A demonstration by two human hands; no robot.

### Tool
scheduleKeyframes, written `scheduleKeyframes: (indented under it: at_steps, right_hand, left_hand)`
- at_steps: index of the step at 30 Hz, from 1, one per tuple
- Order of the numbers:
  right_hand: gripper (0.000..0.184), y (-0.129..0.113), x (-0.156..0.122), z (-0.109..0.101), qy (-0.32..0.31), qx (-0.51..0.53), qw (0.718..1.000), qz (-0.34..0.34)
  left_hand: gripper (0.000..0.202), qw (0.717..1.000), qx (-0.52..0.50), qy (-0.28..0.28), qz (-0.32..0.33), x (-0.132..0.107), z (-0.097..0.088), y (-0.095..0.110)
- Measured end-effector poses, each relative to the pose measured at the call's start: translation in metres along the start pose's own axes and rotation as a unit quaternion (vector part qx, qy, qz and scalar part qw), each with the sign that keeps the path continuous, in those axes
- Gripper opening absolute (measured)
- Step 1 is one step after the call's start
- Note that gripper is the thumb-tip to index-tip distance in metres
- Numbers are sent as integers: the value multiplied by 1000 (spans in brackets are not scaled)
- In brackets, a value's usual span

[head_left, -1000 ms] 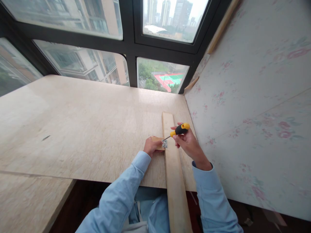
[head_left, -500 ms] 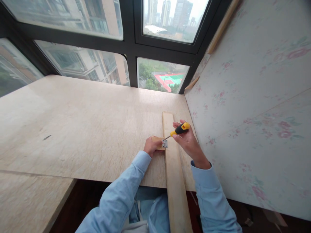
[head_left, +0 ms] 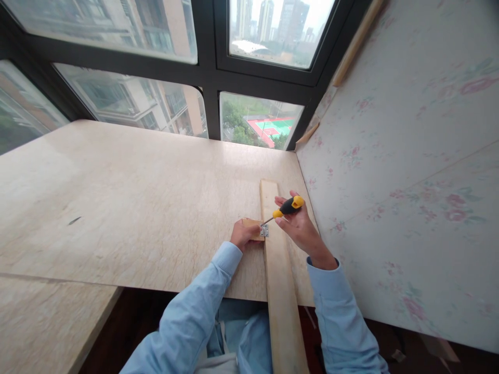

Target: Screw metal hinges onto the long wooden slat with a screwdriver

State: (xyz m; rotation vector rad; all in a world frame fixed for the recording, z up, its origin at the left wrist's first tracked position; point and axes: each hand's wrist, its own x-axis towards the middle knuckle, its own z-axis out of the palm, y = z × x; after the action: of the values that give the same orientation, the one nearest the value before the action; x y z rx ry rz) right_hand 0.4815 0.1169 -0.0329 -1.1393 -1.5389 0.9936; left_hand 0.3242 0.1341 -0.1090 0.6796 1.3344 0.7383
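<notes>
A long pale wooden plank (head_left: 278, 280) lies on the marble-look tabletop (head_left: 128, 208) and sticks out over its near edge. A small wooden block (head_left: 253, 224) sits against the plank's left side, joined to it by a small metal hinge (head_left: 264, 231). My left hand (head_left: 244, 236) presses down on the block with curled fingers. My right hand (head_left: 298, 226) grips a yellow-and-black screwdriver (head_left: 286, 208), whose tip rests on the hinge.
A floral-papered wall (head_left: 409, 171) rises just right of the plank. Dark-framed windows (head_left: 210, 78) run along the far edge of the table. A second slab (head_left: 42, 322) lies lower at the near left. A small dark mark (head_left: 74, 221) is on the tabletop at left.
My right hand has shifted its fingers slightly around the screwdriver handle, turning it. The left hand, block and plank have stayed in place.
</notes>
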Motion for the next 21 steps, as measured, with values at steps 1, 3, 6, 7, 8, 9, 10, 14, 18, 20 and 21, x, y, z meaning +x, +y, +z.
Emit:
scheduleKeyframes:
  at_steps: [1, 3, 6, 7, 8, 9, 10, 14, 18, 20, 21]
  right_hand:
    - [71, -2, 0, -1, -8, 1, 1000, 8]
    - [68, -6, 1, -2, 34, -69, 997, 26]
    - [77, -8, 4, 1, 150, -211, 965, 44]
    - [80, -7, 5, 3, 167, -220, 960, 43]
    - [83, -5, 5, 4, 161, -201, 966, 38]
    - [84, -3, 5, 6, 136, -161, 977, 29]
    - [84, -1, 4, 6, 98, -110, 989, 18]
    - [73, 1, 1, 4, -9, 10, 1000, 1]
    - [68, -5, 4, 2, 95, -163, 981, 33]
    - [76, -3, 5, 4, 152, -219, 963, 37]
    - [80, -1, 5, 6, 157, -205, 966, 31]
  left_hand:
    - [35, 1000, 3, 0, 1, 0, 0, 0]
    - [34, 1000, 4, 4, 1, 0, 0, 0]
    - [34, 1000, -8, 9, -5, -1, 0, 1]
    - [34, 1000, -13, 8, -7, -2, 0, 2]
    - [34, 1000, -17, 8, -9, -2, 0, 2]
    - [33, 1000, -21, 7, -9, -2, 0, 2]
    - [33, 1000, -24, 6, -8, -2, 0, 3]
    - [34, 1000, -26, 6, -5, -2, 0, 3]
    - [33, 1000, -11, 13, -9, -3, 1, 4]
    - [33, 1000, -16, 13, -9, -3, 1, 4]
    - [34, 1000, -19, 13, -9, -3, 1, 4]
